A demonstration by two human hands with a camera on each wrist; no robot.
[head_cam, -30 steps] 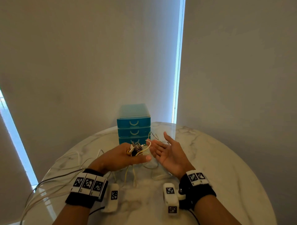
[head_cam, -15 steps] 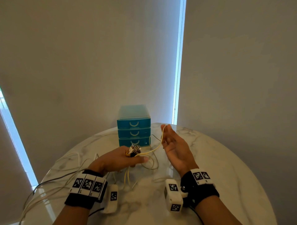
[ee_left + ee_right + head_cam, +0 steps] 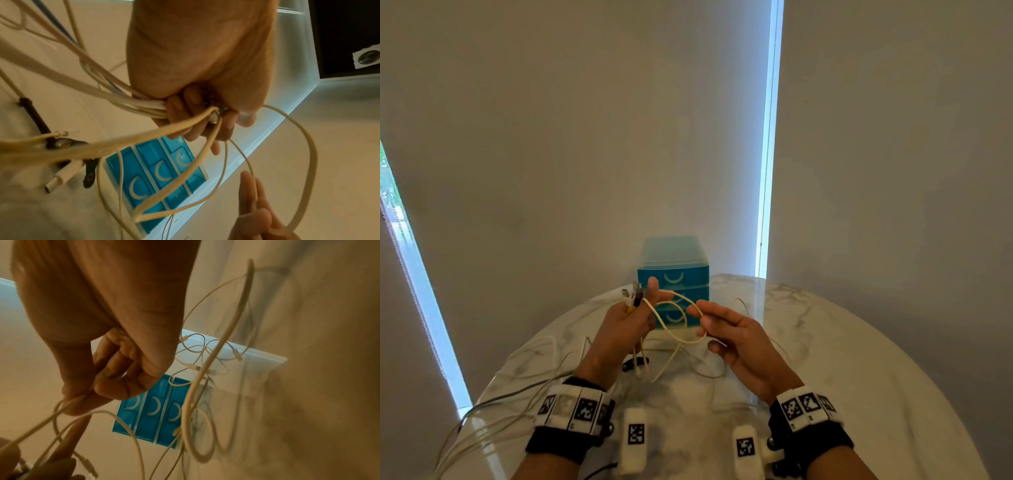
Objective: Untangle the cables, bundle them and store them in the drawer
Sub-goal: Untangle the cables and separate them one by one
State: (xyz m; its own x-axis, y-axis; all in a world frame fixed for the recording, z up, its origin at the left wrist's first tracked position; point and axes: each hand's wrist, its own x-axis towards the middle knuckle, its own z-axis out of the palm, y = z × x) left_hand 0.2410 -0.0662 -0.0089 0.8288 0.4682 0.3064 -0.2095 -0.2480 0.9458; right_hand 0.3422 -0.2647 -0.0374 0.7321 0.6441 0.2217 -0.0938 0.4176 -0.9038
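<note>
- Several cable ends [image 3: 632, 295] bunched in the left hand [image 3: 624, 325], fingers curled tight around them, plugs poking out the top, raised higher off the marble table [image 3: 859, 359] than a second ago.
- Right hand [image 3: 736, 337] no longer flat and spread like a second ago; now pinching the cream cable [image 3: 681, 337] between thumb and fingertips, just right of the left hand.
- Big change: a proper loop in that cream cable, hanging between the two hands where half a second back it was only a loose strand drawn up by the right hand.
- Looks like the coiling part of bundling has started, though plenty of slack remains trailing down to the table.
- Rest of the white cables [image 3: 517, 387] strewn over the left side of the table, and a few more with plugs behind the drawers, so untangling seems far from done.
- Black strap-like thing [image 3: 635, 363] lying on the table under the hands, maybe a cable tie, too small to say for sure.
- Blue three-drawer unit [image 3: 673, 274] at the far edge of the table, all three drawers closed, nothing stored yet.
- Next bit probably more wraps into the left hand, keeping the loops even so they don't snag on the loose ones.
</note>
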